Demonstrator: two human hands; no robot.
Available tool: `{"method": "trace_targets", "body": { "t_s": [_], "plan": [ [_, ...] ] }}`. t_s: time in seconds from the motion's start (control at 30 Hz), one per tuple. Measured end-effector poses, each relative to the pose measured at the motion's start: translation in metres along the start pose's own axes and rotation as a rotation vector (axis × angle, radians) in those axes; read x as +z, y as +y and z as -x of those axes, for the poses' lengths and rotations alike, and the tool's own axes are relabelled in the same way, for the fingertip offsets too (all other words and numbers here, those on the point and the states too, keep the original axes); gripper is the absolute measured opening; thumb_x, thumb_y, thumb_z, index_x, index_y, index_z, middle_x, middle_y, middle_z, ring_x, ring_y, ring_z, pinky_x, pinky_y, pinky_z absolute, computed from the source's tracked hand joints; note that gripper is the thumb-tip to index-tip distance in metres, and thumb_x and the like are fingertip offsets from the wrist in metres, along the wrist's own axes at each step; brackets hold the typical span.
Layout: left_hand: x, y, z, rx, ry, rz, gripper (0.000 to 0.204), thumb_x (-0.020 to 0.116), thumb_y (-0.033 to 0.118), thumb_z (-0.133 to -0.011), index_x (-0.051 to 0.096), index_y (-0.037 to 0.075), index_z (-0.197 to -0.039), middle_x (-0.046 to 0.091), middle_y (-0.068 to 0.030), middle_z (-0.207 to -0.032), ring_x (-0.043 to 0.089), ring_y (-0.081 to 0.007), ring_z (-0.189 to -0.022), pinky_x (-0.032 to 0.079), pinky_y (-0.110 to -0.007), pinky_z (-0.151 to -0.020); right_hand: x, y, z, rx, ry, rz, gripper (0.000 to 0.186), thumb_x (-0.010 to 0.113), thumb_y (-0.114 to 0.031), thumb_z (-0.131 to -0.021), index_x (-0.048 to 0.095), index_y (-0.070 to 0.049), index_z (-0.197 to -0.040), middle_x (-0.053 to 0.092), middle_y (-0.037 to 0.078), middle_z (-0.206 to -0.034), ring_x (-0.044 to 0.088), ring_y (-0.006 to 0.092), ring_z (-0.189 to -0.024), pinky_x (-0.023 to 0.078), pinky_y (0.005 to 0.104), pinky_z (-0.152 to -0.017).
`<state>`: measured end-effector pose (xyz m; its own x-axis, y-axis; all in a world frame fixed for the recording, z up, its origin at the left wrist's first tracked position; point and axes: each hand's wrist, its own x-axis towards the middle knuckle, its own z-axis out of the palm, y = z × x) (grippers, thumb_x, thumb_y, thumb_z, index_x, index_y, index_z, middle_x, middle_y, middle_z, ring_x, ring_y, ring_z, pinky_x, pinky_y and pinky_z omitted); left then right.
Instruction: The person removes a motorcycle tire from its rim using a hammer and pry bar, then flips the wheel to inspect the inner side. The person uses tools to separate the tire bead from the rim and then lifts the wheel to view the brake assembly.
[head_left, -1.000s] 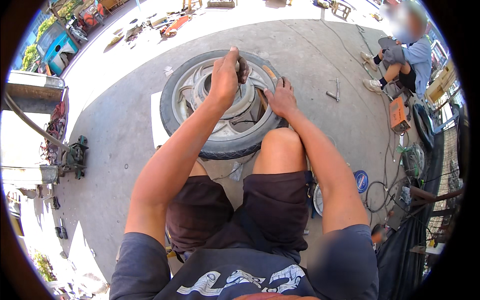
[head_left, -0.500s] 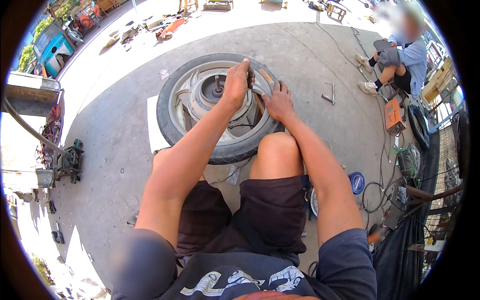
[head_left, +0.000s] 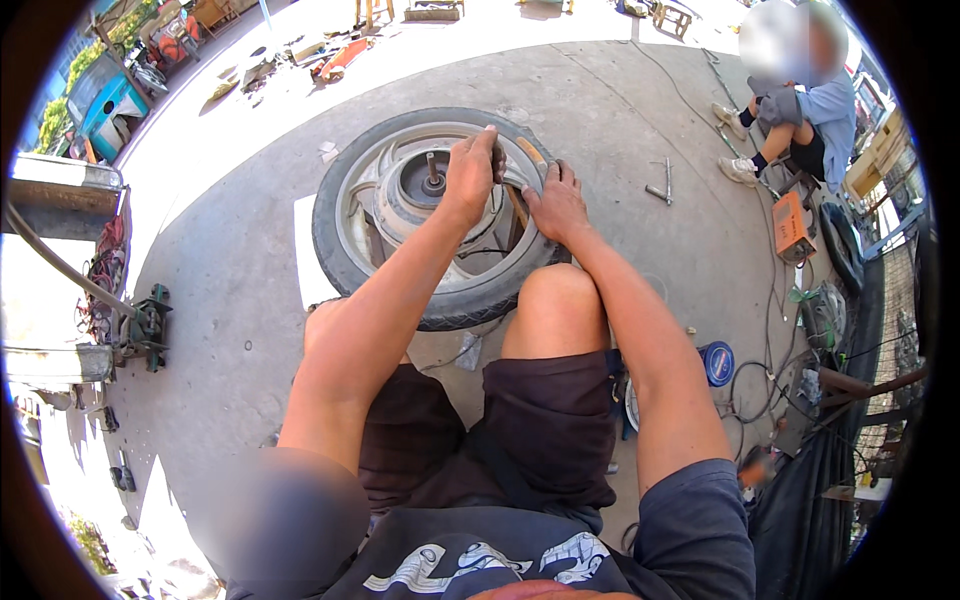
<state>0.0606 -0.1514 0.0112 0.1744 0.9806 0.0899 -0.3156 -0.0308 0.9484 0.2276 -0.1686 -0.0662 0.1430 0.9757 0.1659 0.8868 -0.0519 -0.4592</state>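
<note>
A wheel with a black tyre (head_left: 455,312) and grey cast rim lies flat before my knees. Its central hub (head_left: 400,210) has an upright axle (head_left: 432,165). My left hand (head_left: 472,172) is closed, just right of the axle; what it holds, if anything, is hidden behind the fingers. My right hand (head_left: 557,203) rests on the tyre's right side, fingers apart, beside a tan strip (head_left: 532,150) lying on the rim.
A seated person (head_left: 820,130) is at upper right, near an orange machine (head_left: 793,228), cables and a spare tyre (head_left: 842,245). A metal wrench (head_left: 662,190) lies right of the wheel, a blue tub (head_left: 716,363) below it. Green-based equipment (head_left: 150,325) stands left.
Over the last second my left hand has moved down and right, from over the hub's centre, uncovering the axle. My right hand stays on the tyre.
</note>
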Motion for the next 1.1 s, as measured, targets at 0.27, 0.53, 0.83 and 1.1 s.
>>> {"method": "trace_targets", "body": {
  "t_s": [0.27,0.53,0.83,1.1],
  "plan": [
    [-0.002,0.0,0.003,0.055,-0.025,-0.109,0.042,0.046,0.031,-0.104,0.052,0.006,-0.071,0.052,-0.0051,-0.064,0.048,-0.0157,-0.058,0.039,-0.03,-0.058,-0.002,0.0,0.0,-0.006,-0.002,-0.009,0.079,0.059,-0.041,-0.094,0.032,0.01,-0.147,0.029,0.027,-0.155,0.036,0.0459,-0.138,0.036,0.0491,-0.114],
    [-0.004,-0.011,-0.001,0.058,-0.013,-0.087,0.041,0.046,0.032,-0.105,0.054,0.006,-0.076,0.052,-0.0034,-0.067,0.046,-0.0134,-0.059,0.039,-0.03,-0.06,-0.003,-0.001,0.002,0.003,-0.002,-0.015,0.078,0.06,-0.041,-0.094,0.032,0.01,-0.147,0.029,0.028,-0.154,0.037,0.0472,-0.136,0.036,0.0491,-0.113],
    [0.009,-0.023,0.004,0.148,-0.003,-0.215,0.043,0.045,0.039,-0.108,0.057,0.005,-0.085,0.05,-0.0013,-0.075,0.045,-0.0123,-0.07,0.039,-0.029,-0.066,0.0,0.0,0.002,0.007,0.008,-0.014,0.078,0.063,-0.037,-0.092,0.032,0.01,-0.146,0.03,0.027,-0.155,0.037,0.0466,-0.137,0.037,0.0488,-0.113],
    [0.013,-0.019,0.011,0.089,-0.025,-0.189,0.034,0.057,0.032,-0.104,0.063,0.001,-0.09,0.055,-0.001,-0.077,0.048,-0.0112,-0.071,0.04,-0.028,-0.067,-0.002,-0.001,0.001,0.003,0.008,0.0,0.078,0.064,-0.036,-0.091,0.033,0.009,-0.146,0.03,0.026,-0.155,0.037,0.0455,-0.137,0.037,0.0476,-0.113]
  ]
}}
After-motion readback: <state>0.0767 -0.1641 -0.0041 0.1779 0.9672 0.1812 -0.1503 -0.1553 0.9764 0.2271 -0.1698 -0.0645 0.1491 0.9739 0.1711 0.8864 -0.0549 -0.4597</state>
